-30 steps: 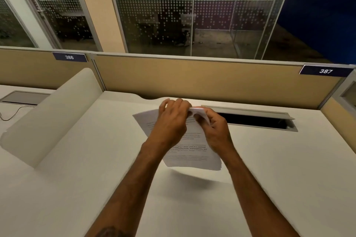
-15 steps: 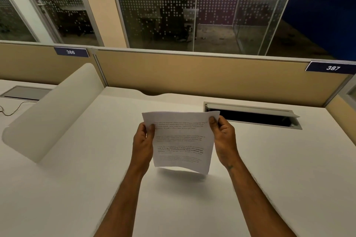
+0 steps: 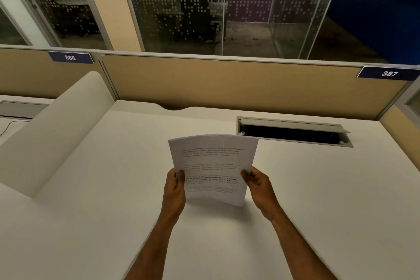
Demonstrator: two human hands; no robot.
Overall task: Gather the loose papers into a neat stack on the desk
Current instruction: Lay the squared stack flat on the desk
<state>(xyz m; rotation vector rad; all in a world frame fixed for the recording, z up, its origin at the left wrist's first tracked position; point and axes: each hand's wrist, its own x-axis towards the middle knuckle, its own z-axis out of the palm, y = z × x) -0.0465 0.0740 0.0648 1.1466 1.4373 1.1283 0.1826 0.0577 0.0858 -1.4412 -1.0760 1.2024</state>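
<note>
At frame centre the papers (image 3: pixel 212 170) stand upright over the tabletop (image 3: pixel 318 200), the left hand (image 3: pixel 174 191) and right hand (image 3: pixel 259 185) each closed on a side edge. Thin and floppy, they probably need side grips low down, held lightly.

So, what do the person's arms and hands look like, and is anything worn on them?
Both forearms are bare as far as the picture shows: no sleeves, gloves, watch or bracelet. No rings can be made out on the left hand or the right hand. The right wrist carries a small dark mark, maybe a tattoo, too small to read.
</note>
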